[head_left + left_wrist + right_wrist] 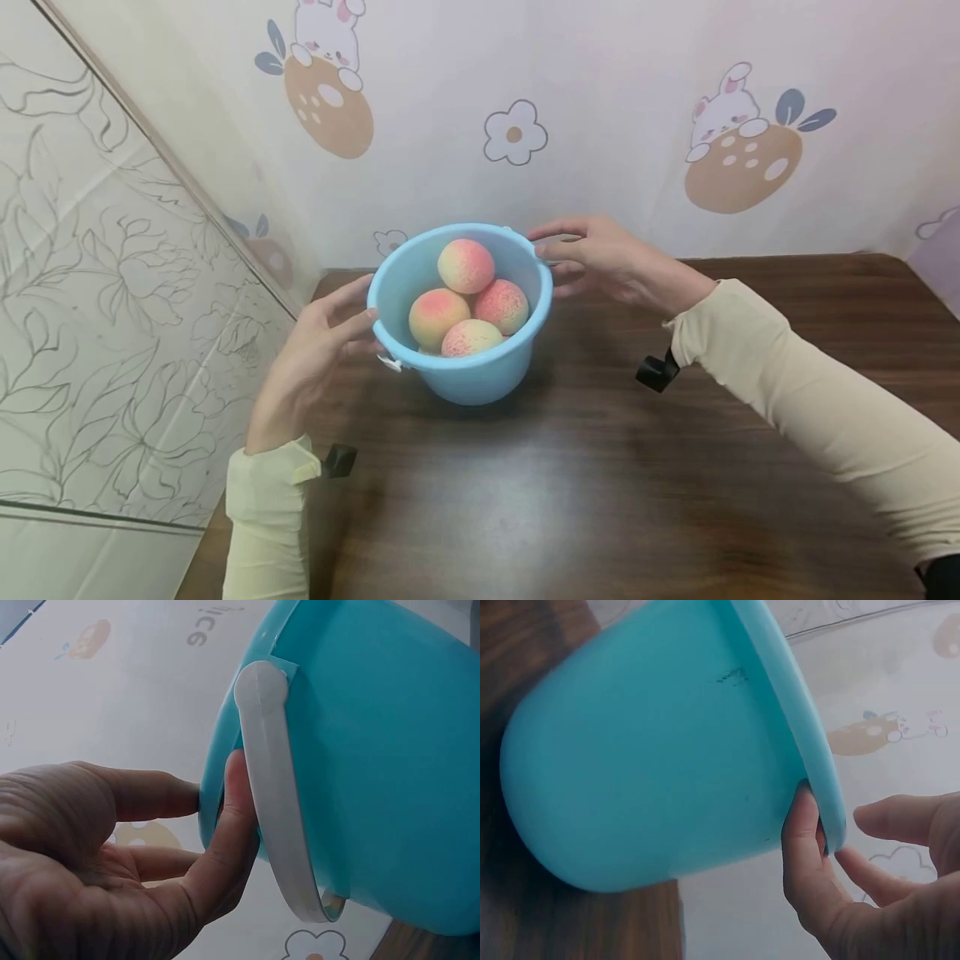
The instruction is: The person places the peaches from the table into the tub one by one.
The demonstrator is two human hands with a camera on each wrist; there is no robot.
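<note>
A light blue bucket [480, 379] stands on the table with several red-and-yellow peaches [467, 267] inside. My left hand [318, 354] pinches the rim on the left, its thumb on the rim's edge and its fingers tucked beneath, as the left wrist view shows. Beside those fingers the white handle [277, 795] hangs down along the bucket's wall. On the opposite side my right hand [600, 258] holds the rim. In the right wrist view one finger [801, 832] of it presses under the lip, while the thumb tip lies close by the outer edge.
The dark brown wooden table [637, 500] reaches toward me and to the right. Behind the bucket rises a wall [600, 108] printed with rabbits and flowers. A white panel [112, 292] with line-drawn flowers borders the left side.
</note>
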